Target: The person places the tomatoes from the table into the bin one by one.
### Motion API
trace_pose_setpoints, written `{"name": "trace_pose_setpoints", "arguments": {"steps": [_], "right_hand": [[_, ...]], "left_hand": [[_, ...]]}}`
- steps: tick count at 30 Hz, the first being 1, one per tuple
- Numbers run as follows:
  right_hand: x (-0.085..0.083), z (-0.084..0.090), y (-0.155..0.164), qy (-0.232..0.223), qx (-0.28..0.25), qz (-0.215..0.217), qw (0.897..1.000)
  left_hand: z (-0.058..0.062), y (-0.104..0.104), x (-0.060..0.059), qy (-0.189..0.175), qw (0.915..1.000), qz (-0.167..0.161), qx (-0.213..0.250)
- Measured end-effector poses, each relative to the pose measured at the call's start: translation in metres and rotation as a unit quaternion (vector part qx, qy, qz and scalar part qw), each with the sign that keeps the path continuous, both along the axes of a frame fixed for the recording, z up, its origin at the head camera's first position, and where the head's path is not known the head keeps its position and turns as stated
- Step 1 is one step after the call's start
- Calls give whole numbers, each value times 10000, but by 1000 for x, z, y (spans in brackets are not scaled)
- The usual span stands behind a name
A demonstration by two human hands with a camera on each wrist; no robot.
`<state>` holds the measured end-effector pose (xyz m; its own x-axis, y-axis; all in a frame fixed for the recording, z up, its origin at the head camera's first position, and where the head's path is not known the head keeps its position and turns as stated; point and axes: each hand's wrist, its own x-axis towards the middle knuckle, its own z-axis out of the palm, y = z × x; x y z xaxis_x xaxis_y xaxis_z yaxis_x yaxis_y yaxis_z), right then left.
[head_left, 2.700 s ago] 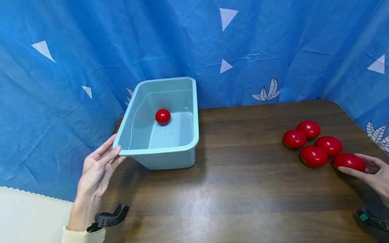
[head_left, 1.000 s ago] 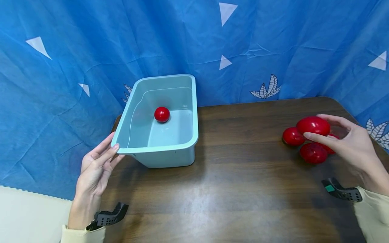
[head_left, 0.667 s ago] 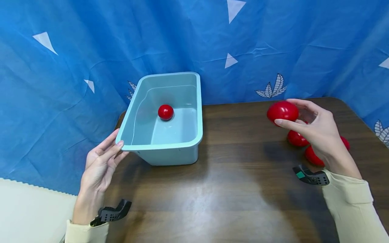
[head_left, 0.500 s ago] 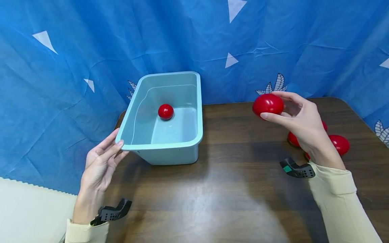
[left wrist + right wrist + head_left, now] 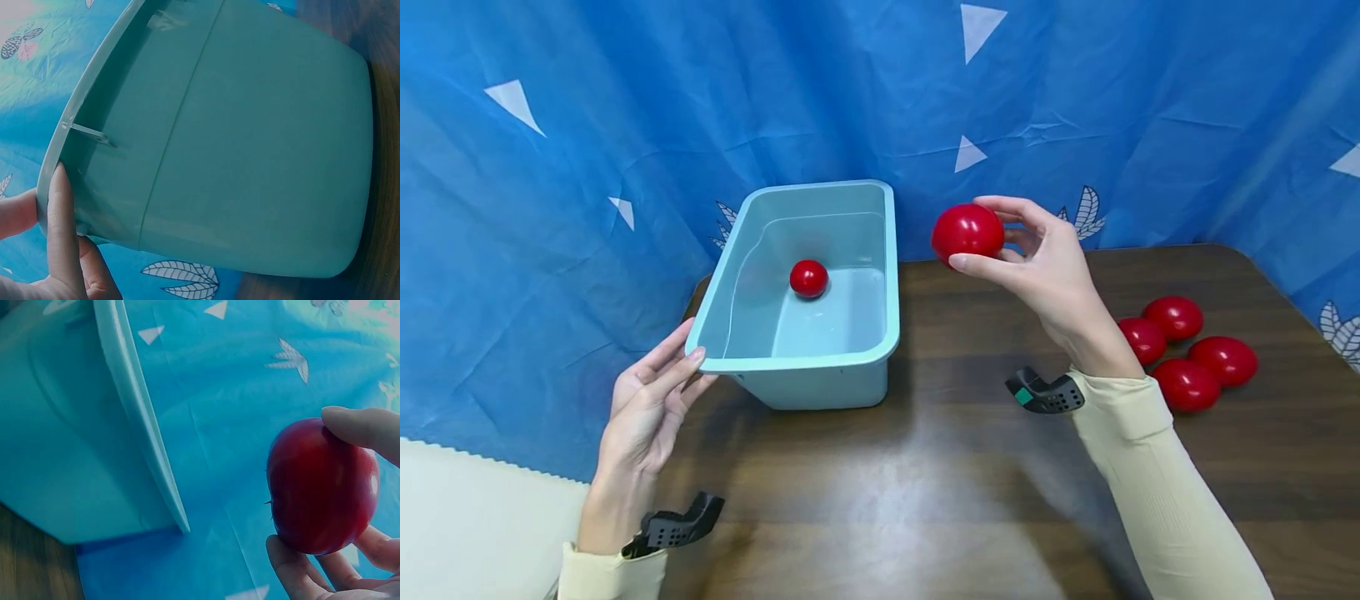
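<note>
The left hand [image 5: 643,408] is at the near left corner of the bin [image 5: 808,367]. Its fingers [image 5: 62,225] are straight and close together, and they touch the rim there without curling around it. In the left wrist view only the bin's outer wall and rim can be seen; the inside is hidden. The bin stands on the tabletop [image 5: 925,483], at its far left end. Inside the bin, near the far wall, lies one small ball [image 5: 808,277]. Just right of the bin and above its rim level, the right hand [image 5: 1045,271] holds a red ball [image 5: 967,232] in the air, with fingers [image 5: 362,428] and thumb clamped on its sides. The right wrist view cuts off most of the hand. Well right of the bin, four balls [image 5: 1187,350] lie together on the tabletop; the right forearm partly covers the nearest one.
</note>
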<state>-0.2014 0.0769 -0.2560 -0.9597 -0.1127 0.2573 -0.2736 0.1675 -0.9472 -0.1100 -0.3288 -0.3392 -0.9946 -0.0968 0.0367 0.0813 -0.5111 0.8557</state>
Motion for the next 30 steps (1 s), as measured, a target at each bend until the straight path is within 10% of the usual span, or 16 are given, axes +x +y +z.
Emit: {"name": "trace_pose_setpoints", "arguments": {"steps": [30], "right_hand": [[-78,5,-120,-656,393,1420,9869]], "left_hand": [[3,6,0,-281,9972,370,-586]]}}
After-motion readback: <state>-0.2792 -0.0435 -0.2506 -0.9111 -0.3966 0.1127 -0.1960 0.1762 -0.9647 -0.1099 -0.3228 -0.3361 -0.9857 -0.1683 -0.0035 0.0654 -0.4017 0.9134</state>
